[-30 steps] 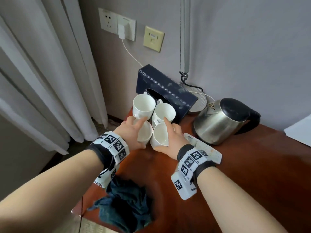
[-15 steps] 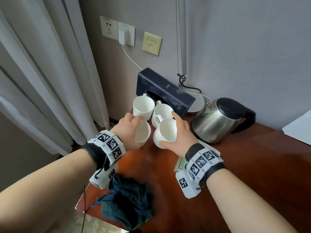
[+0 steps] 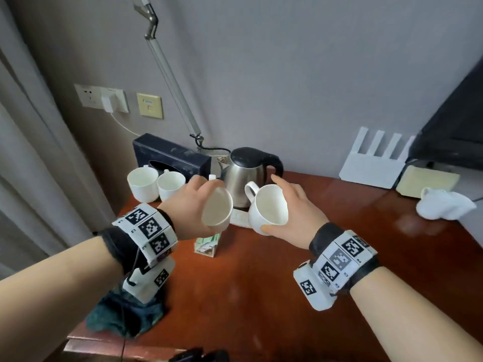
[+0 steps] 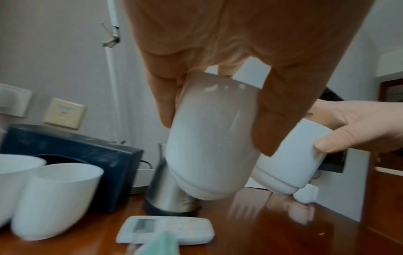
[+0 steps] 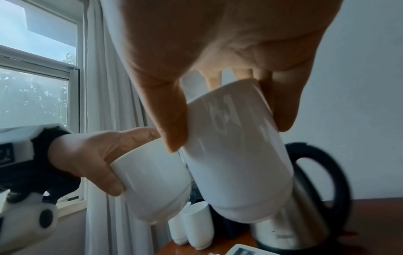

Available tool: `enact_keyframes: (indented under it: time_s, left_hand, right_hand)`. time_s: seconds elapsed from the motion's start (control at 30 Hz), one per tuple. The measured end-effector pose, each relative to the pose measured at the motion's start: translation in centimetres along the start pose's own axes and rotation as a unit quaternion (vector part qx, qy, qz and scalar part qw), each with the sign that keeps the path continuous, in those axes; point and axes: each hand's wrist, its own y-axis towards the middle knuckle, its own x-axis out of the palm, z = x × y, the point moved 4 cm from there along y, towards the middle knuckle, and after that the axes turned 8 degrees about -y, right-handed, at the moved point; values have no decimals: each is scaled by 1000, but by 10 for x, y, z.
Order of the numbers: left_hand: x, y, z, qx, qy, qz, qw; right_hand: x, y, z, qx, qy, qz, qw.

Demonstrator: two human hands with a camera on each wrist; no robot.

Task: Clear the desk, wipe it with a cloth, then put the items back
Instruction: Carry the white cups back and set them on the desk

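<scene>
Mugs being held above the wooden desk (image 3: 300, 270).
Left hand (image 3: 188, 205) is gripping one white mug (image 3: 218, 210); right hand (image 3: 298, 207) is gripping another white mug (image 3: 269, 207) at its 3 o'clock, both tilted.

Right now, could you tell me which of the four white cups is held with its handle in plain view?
The cup in the right hand; its handle points toward the kettle.

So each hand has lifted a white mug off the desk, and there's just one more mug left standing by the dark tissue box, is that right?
Not quite. Two white mugs stand by the dark tissue box, not one; the head view shows both. The rest holds: the left hand and right hand each hold a white mug clear of the desk.
</scene>
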Motion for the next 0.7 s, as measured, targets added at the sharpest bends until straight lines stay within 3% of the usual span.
enact_keyframes:
  time_s: [0.4,0.7]
  left_hand:
    - [117,9,216,137,-34,-65,988]
    - [175,46,323,198,-17,-113,974]
  right_hand:
    - [-84,-166,183,103,-72,32,992]
    - [-116,-212,287,167,-68,26,983]
